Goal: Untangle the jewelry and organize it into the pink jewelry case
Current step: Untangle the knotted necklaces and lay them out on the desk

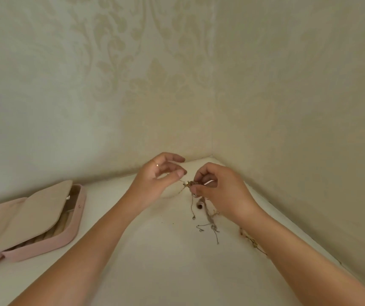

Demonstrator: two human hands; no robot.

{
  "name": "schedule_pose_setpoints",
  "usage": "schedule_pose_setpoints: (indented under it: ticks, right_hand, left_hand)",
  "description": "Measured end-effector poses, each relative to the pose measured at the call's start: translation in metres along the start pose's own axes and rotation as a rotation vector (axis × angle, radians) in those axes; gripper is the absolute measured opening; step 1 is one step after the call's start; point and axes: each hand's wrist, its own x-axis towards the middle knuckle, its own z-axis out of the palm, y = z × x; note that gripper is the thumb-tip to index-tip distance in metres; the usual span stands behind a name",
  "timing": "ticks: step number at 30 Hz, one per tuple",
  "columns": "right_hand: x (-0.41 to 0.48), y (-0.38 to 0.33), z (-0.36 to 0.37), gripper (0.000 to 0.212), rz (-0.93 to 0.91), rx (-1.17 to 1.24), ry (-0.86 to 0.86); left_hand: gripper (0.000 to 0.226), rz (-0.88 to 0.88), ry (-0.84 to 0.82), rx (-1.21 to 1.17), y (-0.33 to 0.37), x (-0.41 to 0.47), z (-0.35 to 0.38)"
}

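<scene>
Basically both hands work close to the back corner of the bench, with wallpapered walls tight behind and to the right. The right hand pinches the jewelry tangle between thumb and fingertips, lifted off the surface, with loose chain ends trailing down onto the bench. The left hand, fingers curled, pinches a thin strand coming off the tangle. The pink jewelry case lies open at the left edge, well apart from the hands, with a wide stretch of bench between. Its beige flap partly covers the slots. Another gold chain lies along the right wall edge.
</scene>
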Motion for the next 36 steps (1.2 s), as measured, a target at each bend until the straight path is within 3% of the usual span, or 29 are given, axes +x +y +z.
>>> schedule_pose_setpoints:
  ticks: [4, 7, 10, 13, 19, 22, 27, 30, 34, 36]
  right_hand:
    - [0.000, 0.003, 0.006, 0.019, -0.053, -0.005, -0.002]
    - [-0.002, 0.004, 0.011, 0.023, -0.115, -0.029, 0.034]
    - [-0.001, 0.004, 0.013, 0.031, -0.191, -0.080, 0.094]
    - [0.001, 0.005, 0.009, 0.019, -0.160, -0.114, 0.122]
    - [0.004, 0.009, 0.007, 0.010, -0.047, -0.020, 0.134]
    - [0.008, 0.010, 0.002, 0.014, 0.031, 0.070, 0.053]
    - [0.009, 0.006, -0.003, 0.009, 0.152, 0.477, -0.207]
    - [0.009, 0.004, -0.002, 0.007, 0.193, 0.654, -0.255]
    - [0.011, 0.003, -0.002, 0.009, 0.171, 0.653, -0.177]
    - [0.011, 0.001, 0.000, 0.010, 0.121, 0.544, -0.135]
  left_hand:
    - [0.043, -0.040, -0.171, -0.089, -0.003, -0.001, 0.006]
    - [0.048, -0.056, -0.180, -0.127, -0.007, 0.001, 0.006]
    - [0.038, -0.062, -0.179, -0.106, -0.010, 0.001, 0.009]
    - [0.024, -0.066, -0.110, -0.104, -0.014, 0.001, 0.014]
    - [0.008, -0.069, -0.050, -0.157, -0.020, 0.005, 0.012]
    - [0.018, -0.064, -0.071, -0.174, -0.019, 0.006, 0.009]
    - [0.019, -0.080, -0.215, -0.122, -0.018, 0.005, 0.003]
    - [0.029, -0.078, -0.226, -0.130, -0.018, 0.004, 0.007]
    - [0.022, -0.095, -0.160, -0.273, -0.016, 0.005, 0.012]
    - [0.016, -0.105, -0.131, -0.353, -0.015, 0.004, 0.014]
